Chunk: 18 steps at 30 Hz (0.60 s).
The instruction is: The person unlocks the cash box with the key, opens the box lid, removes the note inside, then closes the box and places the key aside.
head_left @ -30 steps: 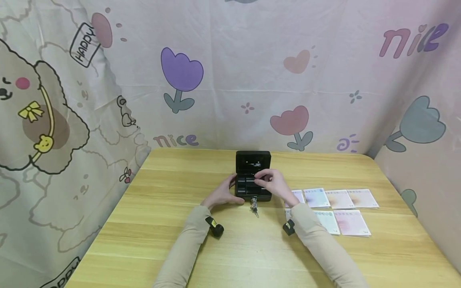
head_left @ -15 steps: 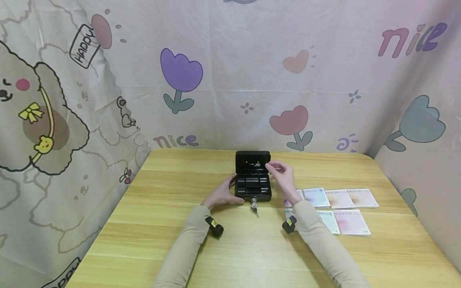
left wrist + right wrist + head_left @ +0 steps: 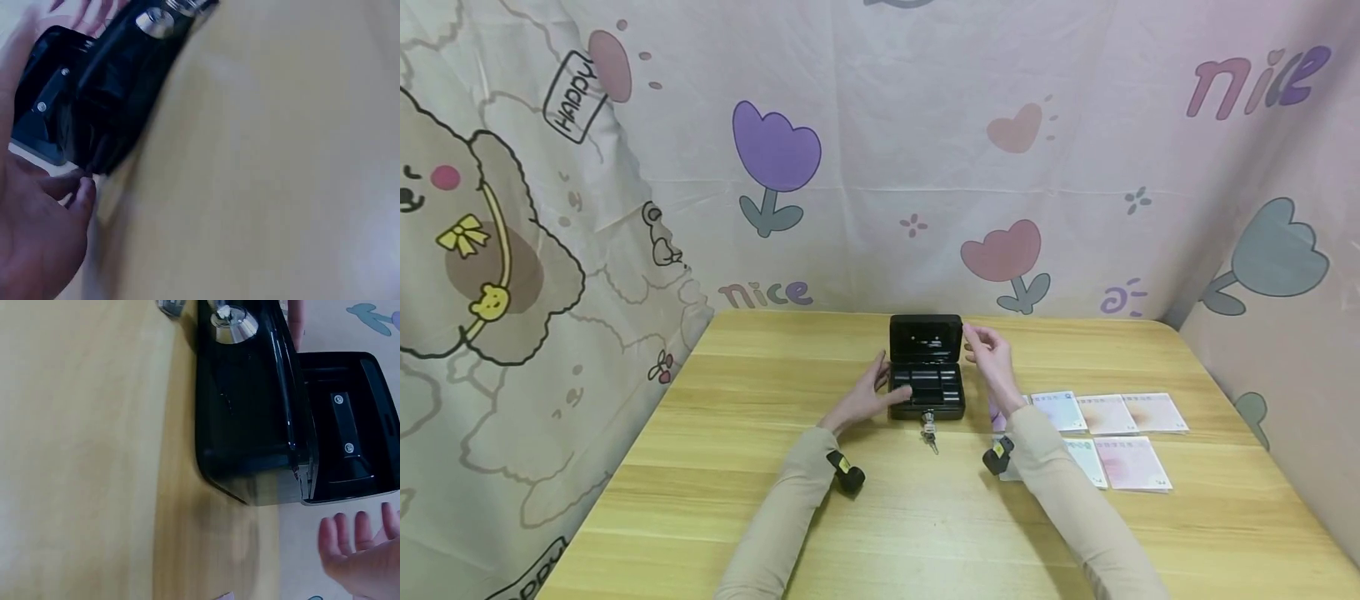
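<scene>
A small black cash box stands on the table with its lid raised. Inside is a black tray divided into compartments. A key sits in the front lock, and keys hang from it. My left hand is spread at the box's left side, thumb over the front left edge; in the left wrist view its fingers reach the box's side. Beside the lid's right edge is my right hand, fingers loosely bent with nothing held; the right wrist view shows a gap between its fingertips and the lid.
Several pastel paper pads or note stacks lie in two rows on the right, among them a pink one and a blue one; the right forearm covers some. A patterned cloth hangs behind the wooden table.
My right hand has moved from over the tray, up and right to beside the lid. My left thumb has lifted from the box's front and now sits higher, over its edge.
</scene>
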{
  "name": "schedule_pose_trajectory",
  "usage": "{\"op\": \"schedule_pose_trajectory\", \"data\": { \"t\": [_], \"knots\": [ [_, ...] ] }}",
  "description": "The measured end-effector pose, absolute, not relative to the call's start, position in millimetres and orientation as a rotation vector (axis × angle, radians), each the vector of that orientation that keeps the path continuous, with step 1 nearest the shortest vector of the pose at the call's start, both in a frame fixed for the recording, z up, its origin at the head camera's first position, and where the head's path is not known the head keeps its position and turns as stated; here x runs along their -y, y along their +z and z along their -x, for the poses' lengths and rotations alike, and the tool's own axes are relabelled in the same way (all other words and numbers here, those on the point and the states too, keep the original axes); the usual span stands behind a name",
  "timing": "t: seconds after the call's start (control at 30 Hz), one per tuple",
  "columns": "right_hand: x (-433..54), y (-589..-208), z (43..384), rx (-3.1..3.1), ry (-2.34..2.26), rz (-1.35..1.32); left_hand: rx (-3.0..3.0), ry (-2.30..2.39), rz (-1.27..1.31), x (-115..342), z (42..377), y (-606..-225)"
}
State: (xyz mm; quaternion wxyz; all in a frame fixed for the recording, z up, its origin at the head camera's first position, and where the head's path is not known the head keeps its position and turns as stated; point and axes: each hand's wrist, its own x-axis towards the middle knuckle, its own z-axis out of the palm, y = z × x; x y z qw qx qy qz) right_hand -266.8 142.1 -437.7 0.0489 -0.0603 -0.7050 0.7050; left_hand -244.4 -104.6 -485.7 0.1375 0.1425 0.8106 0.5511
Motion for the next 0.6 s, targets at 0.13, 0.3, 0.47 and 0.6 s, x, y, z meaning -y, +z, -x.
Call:
{"op": "schedule_pose_trajectory", "data": {
  "t": [0.13, 0.3, 0.47, 0.6],
  "knots": [
    [-141, -437, 271, 2.226, 2.201, 0.215, -2.395, 1.632, -0.351, 93, 249, -475],
    [-140, -437, 274, 2.262, 2.272, 0.209, -2.426, 1.695, -0.277, 78, 257, -460],
    [-140, -437, 274, 2.244, 2.333, 0.201, -2.447, 1.757, -0.218, 70, 263, -452],
    [-142, -436, 274, 2.260, 2.342, 0.247, -2.427, 1.830, -0.181, 65, 266, -449]
  ]
}}
